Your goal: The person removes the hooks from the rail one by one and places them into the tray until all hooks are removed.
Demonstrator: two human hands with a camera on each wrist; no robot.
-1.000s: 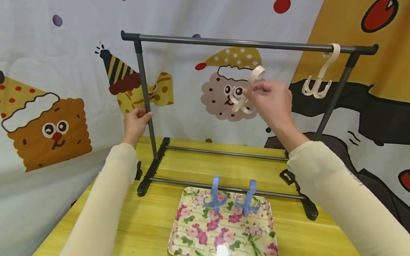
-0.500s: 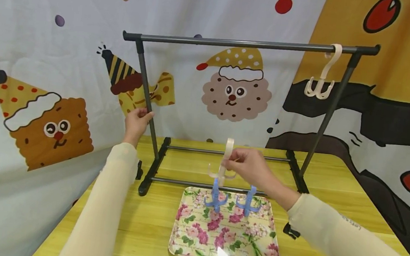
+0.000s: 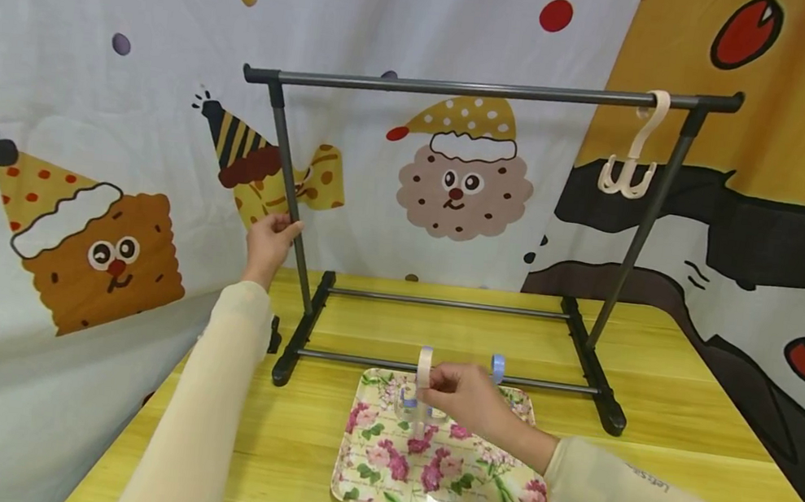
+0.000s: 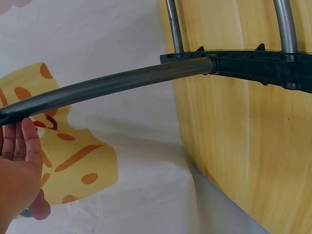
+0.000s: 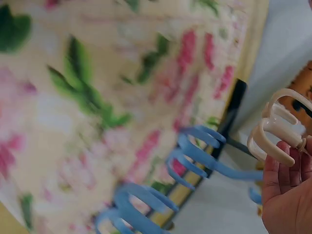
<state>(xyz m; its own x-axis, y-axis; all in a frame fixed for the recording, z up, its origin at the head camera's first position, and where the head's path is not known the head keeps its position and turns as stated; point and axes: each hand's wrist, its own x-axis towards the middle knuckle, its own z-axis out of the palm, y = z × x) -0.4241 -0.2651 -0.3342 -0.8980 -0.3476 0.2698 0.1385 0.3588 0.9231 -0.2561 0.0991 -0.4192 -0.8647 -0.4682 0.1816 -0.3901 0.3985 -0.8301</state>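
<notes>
My right hand [image 3: 470, 397] pinches a cream multi-prong hanging hook [image 3: 424, 368] by its stem, over the back of the flowered tray [image 3: 377, 494]. In the right wrist view the hook's curved prongs [image 5: 273, 129] show beside my fingers. Two blue hanging hooks lie on the tray; the right one [image 3: 498, 366] is partly behind my hand, the left one mostly behind the cream hook. My left hand [image 3: 268, 249] is at the rack's left post [image 3: 286, 149]. In the left wrist view its straight fingertips [image 4: 31, 141] touch the post, with the thumb apart.
Another cream hook [image 3: 633, 157] hangs from the right end of the rack's top bar [image 3: 464, 89]. The dark rack stands on a yellow wooden table [image 3: 278, 451], its lower front bar [image 3: 361, 360] just behind the tray. A printed cloth [image 3: 61, 68] hangs behind.
My right hand has carried the cream hook down from below the top bar, slightly left, to above the tray and in front of the left blue hook. My left hand stays at the post.
</notes>
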